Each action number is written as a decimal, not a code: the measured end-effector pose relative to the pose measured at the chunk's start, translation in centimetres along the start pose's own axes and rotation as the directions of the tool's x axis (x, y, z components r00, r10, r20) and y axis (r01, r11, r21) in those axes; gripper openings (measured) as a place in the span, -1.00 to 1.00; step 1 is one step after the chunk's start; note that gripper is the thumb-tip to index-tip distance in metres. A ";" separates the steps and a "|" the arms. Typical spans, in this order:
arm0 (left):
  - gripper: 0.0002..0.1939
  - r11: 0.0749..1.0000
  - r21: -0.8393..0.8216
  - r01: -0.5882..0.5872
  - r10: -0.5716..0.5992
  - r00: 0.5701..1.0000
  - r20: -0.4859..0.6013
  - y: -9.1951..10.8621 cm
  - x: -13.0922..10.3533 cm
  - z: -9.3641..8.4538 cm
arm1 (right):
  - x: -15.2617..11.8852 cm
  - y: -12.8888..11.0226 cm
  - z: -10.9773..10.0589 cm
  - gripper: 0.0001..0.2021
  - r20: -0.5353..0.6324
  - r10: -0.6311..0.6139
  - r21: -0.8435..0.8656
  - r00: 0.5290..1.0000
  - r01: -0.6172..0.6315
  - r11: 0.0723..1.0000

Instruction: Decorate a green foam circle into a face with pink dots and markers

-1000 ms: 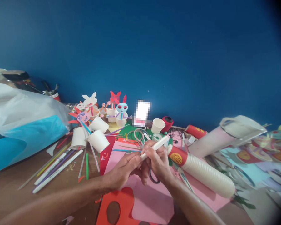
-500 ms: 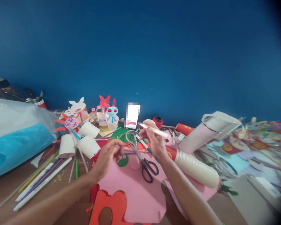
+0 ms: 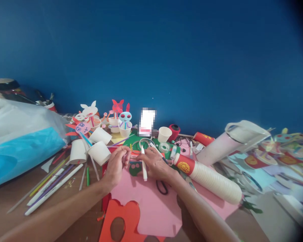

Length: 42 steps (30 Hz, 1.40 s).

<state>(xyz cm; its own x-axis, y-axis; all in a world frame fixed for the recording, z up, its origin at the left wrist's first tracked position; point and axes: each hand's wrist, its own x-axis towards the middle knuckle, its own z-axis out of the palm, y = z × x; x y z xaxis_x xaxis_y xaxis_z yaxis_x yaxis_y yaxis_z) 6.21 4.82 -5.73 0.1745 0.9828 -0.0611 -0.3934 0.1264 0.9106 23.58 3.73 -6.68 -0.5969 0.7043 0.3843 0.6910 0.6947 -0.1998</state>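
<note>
My right hand (image 3: pixel 155 163) is closed around a white marker (image 3: pixel 143 163), held nearly upright over the pink paper (image 3: pixel 154 205). Just left of it, my left hand (image 3: pixel 117 164) has its fingers curled together; whatever they pinch, if anything, is hidden. Between and below the hands lies a dark green cut-out (image 3: pixel 135 169) with small pink spots. Black-handled scissors (image 3: pixel 162 187) rest on the pink paper, mostly covered by my right hand. A roll of clear tape (image 3: pixel 164 147) sits beyond that hand.
A stack of paper cups (image 3: pixel 214 181) lies to the right, before a leaning white jug (image 3: pixel 217 143). Tipped white cups (image 3: pixel 99 153), markers (image 3: pixel 54 190) and paper-cup figures (image 3: pixel 125 124) stand or lie left. A phone (image 3: pixel 146 122) leans at the wall; red cut paper (image 3: pixel 123 208) is in front.
My right hand has come down and left with the marker, now beside my left hand and over the scissors. The marker has turned from nearly level to nearly upright.
</note>
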 end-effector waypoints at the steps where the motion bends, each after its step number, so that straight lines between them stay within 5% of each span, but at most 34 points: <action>1: -0.93 1.000 0.002 0.004 -0.004 1.000 -0.003 0.0 0.0 0.0 | 0.0 -0.1 0.2 -0.67 0.012 -0.009 -0.017 1.000 0.009 1.000; 17: -0.83 0.991 0.062 0.115 -0.109 0.989 -0.095 -1.8 -0.3 -1.0 | -0.1 -0.8 1.2 -0.70 -0.003 -0.046 -0.054 0.999 0.046 0.998; 24: -0.86 0.996 0.081 0.020 -0.013 0.996 -0.088 -2.3 -0.2 -1.5 | 0.0 -1.0 0.9 -0.78 -0.044 0.040 0.230 0.998 -0.029 0.973; 26: -0.85 0.996 0.090 0.000 0.009 0.996 -0.092 -2.6 -0.2 -1.7 | 0.0 -0.8 0.6 -0.77 -0.031 0.148 0.412 0.989 -0.122 0.903; 29: -0.81 0.993 0.121 0.020 -0.013 0.999 -0.051 -2.9 -0.3 -1.7 | 0.1 -0.2 0.2 -0.72 0.039 0.327 0.688 0.944 -0.263 0.677; 33: -0.67 0.980 0.163 0.115 -0.132 0.986 0.101 -2.6 -0.9 -1.1 | 0.3 0.3 0.0 -0.68 0.077 0.451 0.827 0.889 -0.310 0.469; 37: -0.65 0.955 0.267 0.126 -0.180 0.965 0.189 -2.3 -1.2 -0.5 | 0.4 -0.2 0.0 -0.69 0.072 0.473 0.776 0.878 -0.347 0.526; 42: -0.70 0.942 0.293 0.164 -0.216 0.964 0.154 -3.0 -0.8 -0.6 | 0.5 -1.0 0.0 -0.65 0.079 0.468 0.688 0.880 -0.388 0.613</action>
<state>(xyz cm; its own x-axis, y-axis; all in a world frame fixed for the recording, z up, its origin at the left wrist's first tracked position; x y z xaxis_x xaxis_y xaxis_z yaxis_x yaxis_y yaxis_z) 6.71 3.75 -8.69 0.3927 0.8992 -0.1927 -0.0776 0.2412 0.9674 22.58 3.42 -6.28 -0.2345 0.9565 0.1735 0.3750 0.2536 -0.8917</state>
